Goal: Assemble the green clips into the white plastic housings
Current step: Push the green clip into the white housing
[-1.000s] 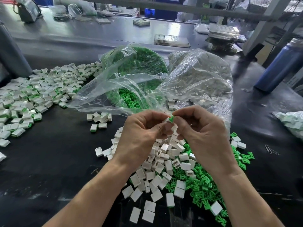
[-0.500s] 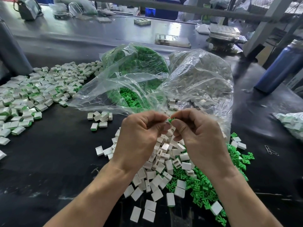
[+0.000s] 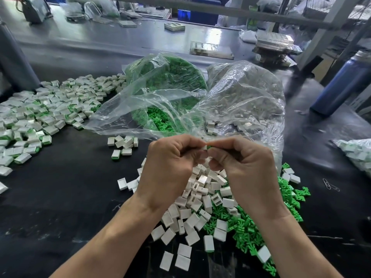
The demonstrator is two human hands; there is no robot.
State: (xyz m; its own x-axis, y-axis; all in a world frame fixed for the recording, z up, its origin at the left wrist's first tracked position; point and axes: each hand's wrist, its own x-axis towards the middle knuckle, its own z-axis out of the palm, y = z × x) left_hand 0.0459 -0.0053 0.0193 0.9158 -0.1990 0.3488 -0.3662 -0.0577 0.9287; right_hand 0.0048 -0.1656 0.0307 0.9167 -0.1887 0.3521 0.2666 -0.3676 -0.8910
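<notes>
Both hands are meeting over the black table [image 3: 60,197], the left hand [image 3: 170,169] and right hand [image 3: 247,173] curling inward with fingertips touching. Between them the left grip is pinching a white housing [image 3: 204,147], only a corner of it showing; the right grip is clamping against its end, where a sliver of green is peeking out, though whether it is a clip is too small to tell.

Directly below the hands a heap of housings [image 3: 196,199] is lying on the table, and just right of it, under the right wrist, loose clips [image 3: 245,227] are spreading out in a green drift. Just beyond the fingertips two clear bags are slumping open: the clip bag [image 3: 172,81] behind the left hand and the housing bag [image 3: 247,93] behind the right. Far to the left, a wide scatter of finished pieces [image 3: 50,109], white with green edges, is covering the table. A blue bottle [image 3: 341,85] is standing well off to the right, and a paperclip [image 3: 330,185] is lying near the right of the clips. At the far right edge another bag [image 3: 355,153] of parts is resting.

Farther back the glossy grey table is reflecting light, carrying trays [image 3: 210,49] and clutter, with metal frame bars [image 3: 241,15] crossing above.
</notes>
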